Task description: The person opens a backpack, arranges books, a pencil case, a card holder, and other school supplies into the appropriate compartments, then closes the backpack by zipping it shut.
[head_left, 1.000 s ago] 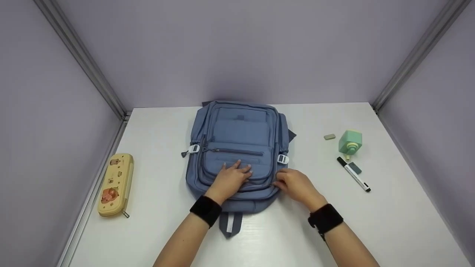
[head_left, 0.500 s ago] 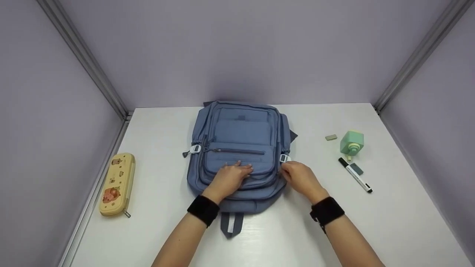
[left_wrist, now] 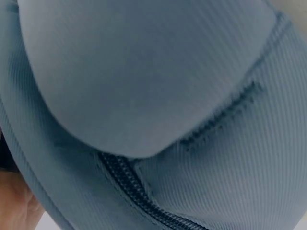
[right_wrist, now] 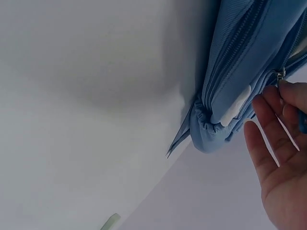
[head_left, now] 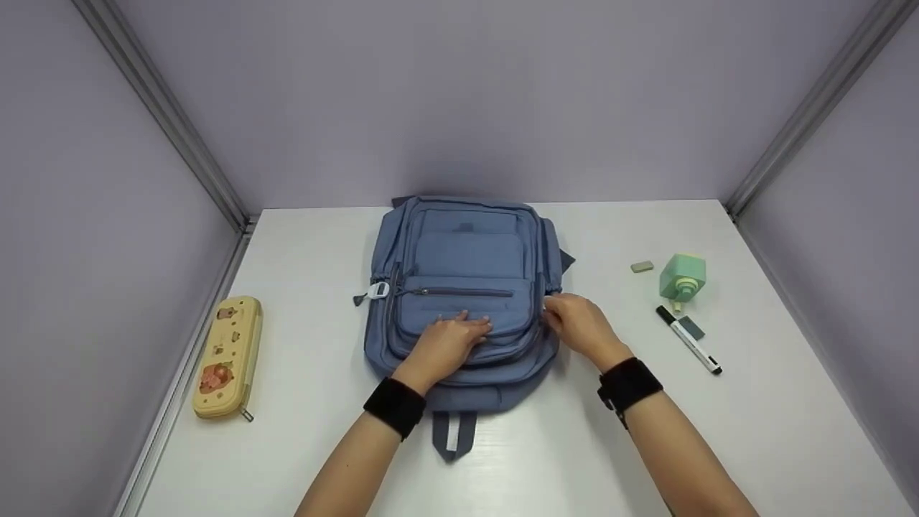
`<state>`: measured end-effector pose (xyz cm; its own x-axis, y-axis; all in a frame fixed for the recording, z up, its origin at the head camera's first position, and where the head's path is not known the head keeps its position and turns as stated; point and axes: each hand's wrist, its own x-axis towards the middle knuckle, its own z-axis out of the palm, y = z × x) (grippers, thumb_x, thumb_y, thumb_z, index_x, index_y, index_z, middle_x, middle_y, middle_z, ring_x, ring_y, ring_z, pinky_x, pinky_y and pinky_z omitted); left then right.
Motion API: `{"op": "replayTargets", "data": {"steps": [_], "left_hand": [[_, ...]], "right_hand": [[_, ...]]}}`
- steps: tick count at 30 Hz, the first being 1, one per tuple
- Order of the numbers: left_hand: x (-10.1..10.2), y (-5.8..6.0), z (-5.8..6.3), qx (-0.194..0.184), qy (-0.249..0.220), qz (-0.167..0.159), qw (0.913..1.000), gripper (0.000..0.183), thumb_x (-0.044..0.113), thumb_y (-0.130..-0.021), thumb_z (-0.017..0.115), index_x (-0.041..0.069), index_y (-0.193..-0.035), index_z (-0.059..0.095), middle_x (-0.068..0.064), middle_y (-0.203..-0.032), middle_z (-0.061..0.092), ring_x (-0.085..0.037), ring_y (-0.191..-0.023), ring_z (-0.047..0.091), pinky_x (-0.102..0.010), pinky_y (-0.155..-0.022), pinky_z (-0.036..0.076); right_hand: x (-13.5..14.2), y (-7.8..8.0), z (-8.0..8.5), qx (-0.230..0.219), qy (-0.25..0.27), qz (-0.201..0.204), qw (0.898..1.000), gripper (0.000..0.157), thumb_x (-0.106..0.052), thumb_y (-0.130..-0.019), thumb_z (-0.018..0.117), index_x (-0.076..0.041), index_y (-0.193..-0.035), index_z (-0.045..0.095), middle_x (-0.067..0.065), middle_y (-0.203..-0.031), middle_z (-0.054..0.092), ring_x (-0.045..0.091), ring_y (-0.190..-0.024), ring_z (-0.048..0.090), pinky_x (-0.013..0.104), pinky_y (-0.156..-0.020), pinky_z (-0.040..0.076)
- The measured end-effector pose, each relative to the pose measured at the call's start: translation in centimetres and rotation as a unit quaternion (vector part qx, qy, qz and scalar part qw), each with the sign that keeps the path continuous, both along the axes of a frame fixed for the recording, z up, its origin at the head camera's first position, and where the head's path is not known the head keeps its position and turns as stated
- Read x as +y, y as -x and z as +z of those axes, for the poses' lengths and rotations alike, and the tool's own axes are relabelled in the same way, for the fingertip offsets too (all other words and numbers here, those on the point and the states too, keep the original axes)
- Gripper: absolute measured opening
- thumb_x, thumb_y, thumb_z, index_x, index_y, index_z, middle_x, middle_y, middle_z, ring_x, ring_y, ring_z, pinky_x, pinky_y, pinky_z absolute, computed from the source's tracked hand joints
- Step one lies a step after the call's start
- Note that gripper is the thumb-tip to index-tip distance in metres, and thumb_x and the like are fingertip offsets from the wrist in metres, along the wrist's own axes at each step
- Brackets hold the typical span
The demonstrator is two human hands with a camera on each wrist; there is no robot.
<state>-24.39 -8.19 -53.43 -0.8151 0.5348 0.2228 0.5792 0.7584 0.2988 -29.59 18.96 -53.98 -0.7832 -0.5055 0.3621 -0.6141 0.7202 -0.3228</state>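
Note:
A blue backpack [head_left: 470, 255] lies front side up on the white table, its top loop strap [head_left: 454, 434] towards me. My left hand [head_left: 443, 348] rests on its front pocket with the fingers spread. At the right side of the bag, my right hand [head_left: 583, 327] pinches a zipper pull [right_wrist: 280, 79] between thumb and fingers, which the right wrist view shows close up. That hand covers the white buckle on this side in the head view; the left buckle [head_left: 378, 290] shows. Blue fabric and a stretch of dark zipper [left_wrist: 144, 199] fill the left wrist view.
A yellow pencil case [head_left: 228, 357] with printed pictures lies at the left. On the right are a green box-shaped object [head_left: 682, 276], a small eraser-like block [head_left: 642, 266], a black-and-white marker [head_left: 688, 339] and a dark flat block [head_left: 691, 327]. Walls stand behind and at both sides.
My right hand has moved up the bag's right side, away from me, drawing the zipper pull along; the lower pocket's gap has narrowed. My left hand has stayed on the front pocket.

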Motion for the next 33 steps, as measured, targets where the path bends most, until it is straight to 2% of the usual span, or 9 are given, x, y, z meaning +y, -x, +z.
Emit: {"op": "replayTargets", "data": {"steps": [5, 9, 11, 14, 19, 22, 29, 33], "left_hand": [[0.2, 0.1, -0.2, 0.0, 0.004, 0.006, 1.0, 0.032, 0.028, -0.102, 0.054, 0.017, -0.129, 0.066, 0.001, -0.13, 0.062, -0.032, -0.122, 0.056, -0.058, -0.088, 0.049], [0.4, 0.1, -0.6, -0.002, 0.014, 0.011, 0.9998, 0.032, 0.029, -0.101, 0.055, 0.018, -0.129, 0.066, 0.001, -0.129, 0.063, -0.033, -0.123, 0.055, -0.06, -0.088, 0.048], [0.4, 0.1, -0.7, -0.005, 0.022, 0.012, 0.9997, 0.032, 0.029, -0.1, 0.056, 0.018, -0.128, 0.067, 0.002, -0.13, 0.062, -0.032, -0.124, 0.055, -0.061, -0.089, 0.047], [0.4, 0.1, -0.6, -0.011, 0.031, 0.008, 0.9994, 0.031, 0.028, -0.1, 0.056, 0.019, -0.127, 0.067, 0.002, -0.132, 0.061, -0.032, -0.125, 0.053, -0.061, -0.091, 0.046], [0.1, 0.0, -0.3, -0.016, 0.031, -0.001, 0.9994, 0.03, 0.025, -0.101, 0.056, 0.018, -0.128, 0.067, 0.002, -0.134, 0.059, -0.033, -0.126, 0.052, -0.06, -0.091, 0.046], [0.0, -0.1, -0.1, -0.02, 0.027, -0.004, 0.9994, 0.031, 0.026, -0.101, 0.055, 0.018, -0.129, 0.066, 0.002, -0.135, 0.059, -0.033, -0.127, 0.052, -0.061, -0.091, 0.046], [-0.1, -0.2, 0.0, -0.047, 0.026, 0.003, 0.9986, 0.032, 0.026, -0.101, 0.055, 0.017, -0.131, 0.065, 0.003, -0.137, 0.056, -0.032, -0.13, 0.049, -0.059, -0.095, 0.044], [0.0, -0.2, 0.0, -0.049, 0.026, 0.002, 0.9985, 0.032, 0.026, -0.101, 0.055, 0.018, -0.13, 0.066, 0.003, -0.138, 0.056, -0.032, -0.13, 0.048, -0.059, -0.096, 0.043]], "right_hand": [[0.4, -0.1, 0.5, -0.047, -0.002, 0.019, 0.999, 0.038, 0.005, -0.077, 0.071, -0.016, -0.062, 0.043, -0.008, -0.06, 0.039, 0.013, -0.056, 0.041, 0.031, -0.052, 0.035], [0.5, -0.5, 1.1, -0.084, -0.013, 0.052, 0.995, 0.032, 0.006, -0.074, 0.067, -0.016, -0.061, 0.048, -0.009, -0.058, 0.044, 0.01, -0.054, 0.042, 0.029, -0.051, 0.037], [0.4, -0.6, 1.4, -0.084, -0.018, 0.061, 0.994, 0.031, 0.006, -0.073, 0.066, -0.016, -0.061, 0.049, -0.009, -0.058, 0.045, 0.009, -0.054, 0.042, 0.028, -0.051, 0.037], [0.3, -0.7, 1.9, -0.05, -0.025, 0.06, 0.997, 0.032, 0.007, -0.07, 0.067, -0.016, -0.06, 0.047, -0.008, -0.058, 0.044, 0.011, -0.054, 0.041, 0.03, -0.051, 0.036], [-0.1, -0.1, 1.8, 0.032, -0.045, 0.039, 0.998, 0.032, 0.009, -0.07, 0.066, -0.015, -0.061, 0.045, -0.004, -0.063, 0.043, 0.016, -0.058, 0.042, 0.033, -0.051, 0.037], [-0.1, 0.6, 1.2, 0.064, -0.048, 0.017, 0.997, 0.032, 0.01, -0.073, 0.065, -0.013, -0.063, 0.046, -0.001, -0.065, 0.045, 0.019, -0.059, 0.045, 0.034, -0.05, 0.039], [0.1, 2.4, 0.6, 0.057, -0.034, -0.048, 0.997, 0.034, 0.007, -0.082, 0.063, -0.012, -0.063, 0.042, 0.001, -0.062, 0.044, 0.021, -0.058, 0.045, 0.038, -0.049, 0.039], [-0.1, 3.2, 0.3, 0.05, -0.037, -0.08, 0.995, 0.03, 0.003, -0.087, 0.063, -0.01, -0.066, 0.047, 0.005, -0.064, 0.051, 0.025, -0.059, 0.052, 0.042, -0.051, 0.044]]}}
